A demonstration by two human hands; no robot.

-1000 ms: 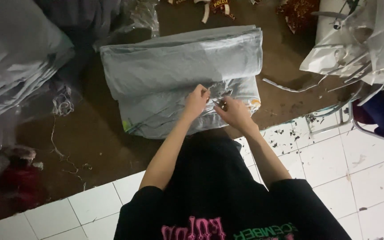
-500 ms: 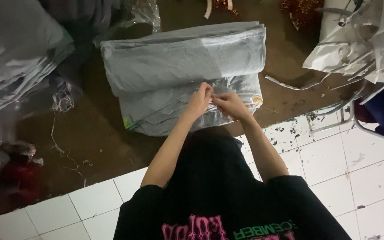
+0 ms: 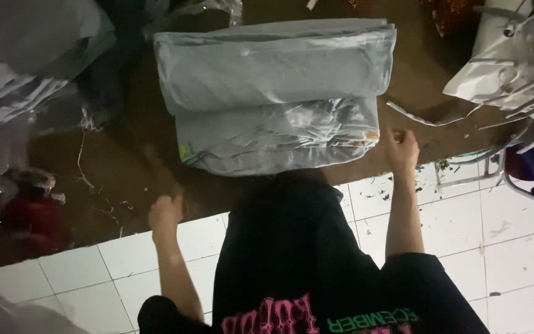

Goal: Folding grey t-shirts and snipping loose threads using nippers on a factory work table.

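Nearest the camera, a black shirt [image 3: 316, 260] with pink and green lettering, above white floor tiles [image 3: 125, 260] flecked with small scraps. Left hand [image 3: 165, 213] blurred, curled into a loose fist at the edge of the brown floor [image 3: 94, 167], well apart from the right; whether anything lies inside the fist cannot be told. Right hand [image 3: 401, 148] likewise curled shut, raised just beside the lower right corner of the grey plastic bundle [image 3: 279, 136], close to it but contact unclear; nothing clearly seen in its grasp. Between the two hands, that bundle: a grey, crinkled, shiny plastic bag lying flat on the brown floor, filled with something folded and hidden by the wrap, small spots of yellow-green and orange showing at its two near corners. Resting on its far half, a second, larger grey bag [image 3: 273, 65], smoother and also full, contents not visible. Further left, a heap of grey plastic sheeting [image 3: 26, 68], with a dim red object [image 3: 29, 213] below it. Far right, a pile of crumpled clear and white plastic wrap [image 3: 514, 74] and loose strips [image 3: 415, 114].
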